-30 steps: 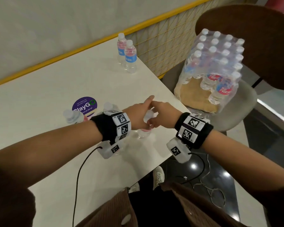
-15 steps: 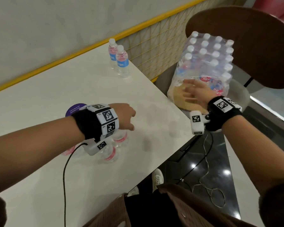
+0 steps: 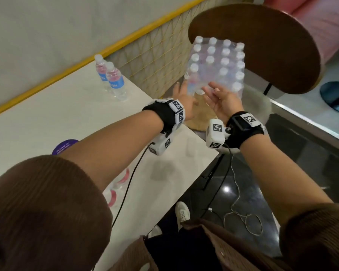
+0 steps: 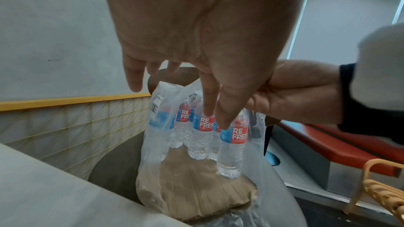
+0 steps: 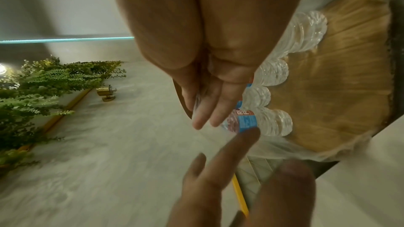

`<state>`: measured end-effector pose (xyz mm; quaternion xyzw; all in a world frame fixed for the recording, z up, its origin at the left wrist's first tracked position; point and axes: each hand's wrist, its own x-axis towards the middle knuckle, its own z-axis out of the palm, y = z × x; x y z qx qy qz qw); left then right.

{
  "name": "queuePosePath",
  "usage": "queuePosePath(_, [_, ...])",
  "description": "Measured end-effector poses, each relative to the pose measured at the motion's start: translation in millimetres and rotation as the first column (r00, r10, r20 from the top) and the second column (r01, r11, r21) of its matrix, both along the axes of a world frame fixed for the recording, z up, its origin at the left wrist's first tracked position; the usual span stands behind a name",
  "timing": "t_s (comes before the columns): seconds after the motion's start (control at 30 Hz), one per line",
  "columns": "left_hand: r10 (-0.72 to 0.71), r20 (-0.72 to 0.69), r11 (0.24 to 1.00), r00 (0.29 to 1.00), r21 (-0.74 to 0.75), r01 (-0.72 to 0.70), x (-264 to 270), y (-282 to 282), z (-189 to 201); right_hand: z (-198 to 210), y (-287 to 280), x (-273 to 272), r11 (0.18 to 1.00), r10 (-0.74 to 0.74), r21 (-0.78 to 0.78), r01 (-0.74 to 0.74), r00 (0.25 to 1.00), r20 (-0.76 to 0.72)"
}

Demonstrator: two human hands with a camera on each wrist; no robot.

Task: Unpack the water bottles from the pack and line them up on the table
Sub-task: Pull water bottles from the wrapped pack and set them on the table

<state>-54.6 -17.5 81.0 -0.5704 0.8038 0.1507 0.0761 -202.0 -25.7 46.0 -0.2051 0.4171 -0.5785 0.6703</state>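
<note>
The shrink-wrapped pack of water bottles (image 3: 217,61) stands on a cardboard base on a chair seat (image 3: 256,102) just past the table's right edge. Its near side is torn open, showing red and blue labelled bottles (image 4: 196,135). My left hand (image 3: 181,98) reaches over the table edge with straight fingers (image 4: 210,106) at the front bottles. My right hand (image 3: 216,94) is turned palm up at the pack's near edge, its fingers (image 5: 205,118) straight against the plastic wrap. Neither hand holds a bottle. Two bottles (image 3: 114,81) stand at the table's far edge.
A few more bottles (image 3: 119,182) sit on the white table (image 3: 67,114), mostly hidden under my left forearm, near a purple sticker (image 3: 65,146). The chair's brown backrest (image 3: 262,45) rises behind the pack. A woven basket (image 4: 382,192) stands to the right; a cable lies on the dark floor.
My left hand left the bottles on the table and moved right to the pack. My right hand stayed at the pack and turned palm up.
</note>
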Motion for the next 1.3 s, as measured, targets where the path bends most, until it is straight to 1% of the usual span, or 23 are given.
queuePosePath(0.07, [-0.013,0.022,1.0,1.0,0.001,0.013,-8,-12,-4,1,0,2,1.0,-0.011,-0.005,0.011,0.999,0.033])
queuePosePath(0.13, [-0.027,-0.016,0.999,1.0,-0.02,0.027,-14,-22,-4,3,2,1,1.0,0.004,-0.018,-0.004,1.0,0.03])
queuePosePath(0.17, [-0.041,-0.046,0.999,0.998,-0.029,0.04,-16,-26,-2,2,3,0,0.999,0.027,-0.022,-0.028,0.999,-0.03])
queuePosePath(0.2, [-0.057,-0.069,0.998,0.996,-0.025,0.055,-18,-29,0,0,6,-1,0.997,0.068,-0.018,-0.072,0.985,-0.158])
queuePosePath(0.23, [-0.07,-0.089,0.998,0.994,-0.013,0.069,-18,-31,0,-2,9,-1,0.99,0.134,0.003,-0.142,0.926,-0.354])
queuePosePath(0.27, [-0.071,-0.111,0.997,0.991,-0.002,0.072,-18,-31,0,-6,12,-3,0.975,0.208,0.057,-0.217,0.782,-0.588])
queuePosePath(0.3, [-0.065,-0.136,0.998,0.989,0.004,0.067,-18,-31,-1,-12,12,-6,0.957,0.257,0.125,-0.262,0.565,-0.784])
queuePosePath(0.33, [-0.058,-0.164,0.998,0.985,0.002,0.059,-17,-30,-2,-20,10,-10,0.943,0.273,0.178,-0.28,0.351,-0.896])
queuePosePath(0.37, [-0.048,-0.191,0.999,0.98,-0.001,0.048,-16,-30,-5,-26,5,-13,0.94,0.254,0.194,-0.281,0.197,-0.947])
queuePosePath(0.43, [-0.032,-0.224,0.999,0.974,0.002,0.033,-14,-29,-9,-35,-5,-20,0.96,0.159,0.151,-0.234,0.016,-0.987])
queuePosePath(0.5, [-0.031,-0.223,0.999,0.974,0.007,0.033,-14,-28,-12,-39,-15,-26,0.98,0.099,0.125,-0.155,-0.166,-0.981])
queuePosePath(0.53, [-0.035,-0.214,0.999,0.976,0.01,0.038,-14,-27,-12,-41,-20,-28,0.982,0.099,0.13,-0.136,-0.211,-0.972])
queuePosePath(0.63, [-0.047,-0.195,0.998,0.98,0.035,0.054,-17,-27,-12,-46,-34,-33,0.978,0.183,0.203,-0.055,-0.253,-0.95])
queuePosePath(0.67, [-0.05,-0.196,0.998,0.979,0.039,0.059,-17,-27,-11,-43,-37,-34,0.98,0.185,0.198,-0.029,-0.241,-0.953])
queuePosePath(0.77, [-0.063,-0.193,0.997,0.979,0.033,0.071,-16,-29,-11,-30,-41,-37,0.991,0.137,0.135,0.024,-0.114,-0.984])
queuePosePath(0.8, [-0.068,-0.193,0.997,0.979,0.03,0.075,-16,-29,-11,-24,-40,-38,0.989,0.146,0.146,0.005,-0.096,-0.985])
queuePosePath(0.9, [-0.061,-0.228,0.997,0.972,0.035,0.071,-17,-30,-17,-9,-35,-38,0.984,0.167,0.173,-0.048,-0.111,-0.98])
queuePosePath(0.97, [-0.044,-0.277,0.999,0.96,-0.025,0.039,-16,-27,-19,-1,-27,-34,0.979,0.167,0.176,-0.105,-0.088,-0.982])
queuePosePath(1.03, [-0.017,-0.329,0.994,0.944,-0.109,-0.02,-13,-22,-19,2,-19,-30,0.975,0.173,0.173,-0.141,-0.017,-0.985])
queuePosePath(1.07, [-0.003,-0.344,0.993,0.939,-0.11,-0.037,-12,-20,-17,3,-14,-28,0.973,0.171,0.164,-0.161,0.025,-0.985])
queuePosePath(1.1, [0.012,-0.349,0.996,0.937,-0.075,-0.041,-10,-18,-16,4,-11,-25,0.969,0.178,0.166,-0.184,0.051,-0.983])
queuePosePath(1.2, [0.051,-0.34,0.992,0.939,0.129,-0.007,-6,-14,-17,6,3,-6,0.947,0.199,0.177,-0.268,0.058,-0.978])
queuePosePath(1.3, [0.049,-0.28,0.975,0.959,0.22,0.014,3,-5,-19,9,16,16,0.913,0.229,0.158,-0.375,0.154,-0.961])
